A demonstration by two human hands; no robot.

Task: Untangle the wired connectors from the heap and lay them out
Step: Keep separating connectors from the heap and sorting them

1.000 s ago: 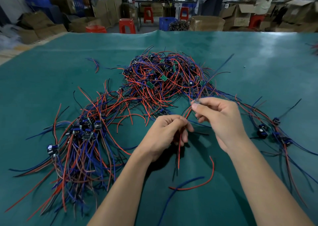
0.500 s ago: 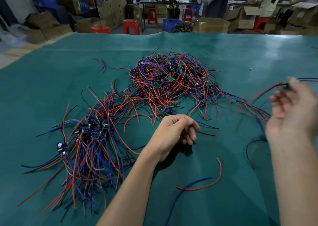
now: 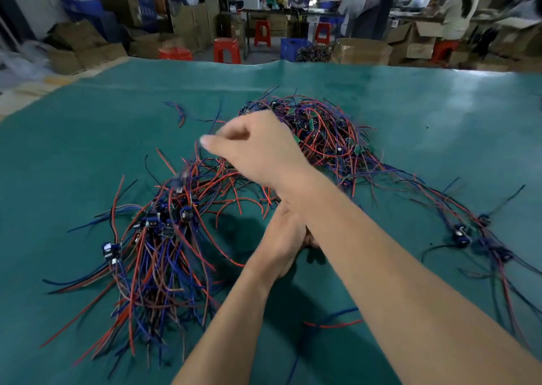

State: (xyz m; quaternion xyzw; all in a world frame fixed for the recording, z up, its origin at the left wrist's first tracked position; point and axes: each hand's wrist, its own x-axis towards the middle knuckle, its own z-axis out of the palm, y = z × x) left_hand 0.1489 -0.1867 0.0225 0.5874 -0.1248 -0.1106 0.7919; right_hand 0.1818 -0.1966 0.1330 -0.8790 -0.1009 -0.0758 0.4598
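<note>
A tangled heap of red and blue wired connectors (image 3: 325,138) lies in the middle of the green table (image 3: 88,138). A laid-out bundle of connectors (image 3: 158,238) spreads at the left, and a smaller group (image 3: 466,235) at the right. My right hand (image 3: 258,150) reaches across to the left above the bundle, fingers pinched. A blurred wired connector (image 3: 179,180) hangs just below its fingertips. My left hand (image 3: 283,238) rests on the table under my right forearm, fingers curled, partly hidden.
A loose red and blue wire pair (image 3: 331,321) lies near the front, and another short pair (image 3: 179,113) at the far left. Beyond the table's far edge stand cardboard boxes (image 3: 363,51), red stools (image 3: 226,50) and people at benches.
My right hand has swung from the right side across to the left, over the laid-out bundle, bringing a connector with it. My left hand has stayed in place.
</note>
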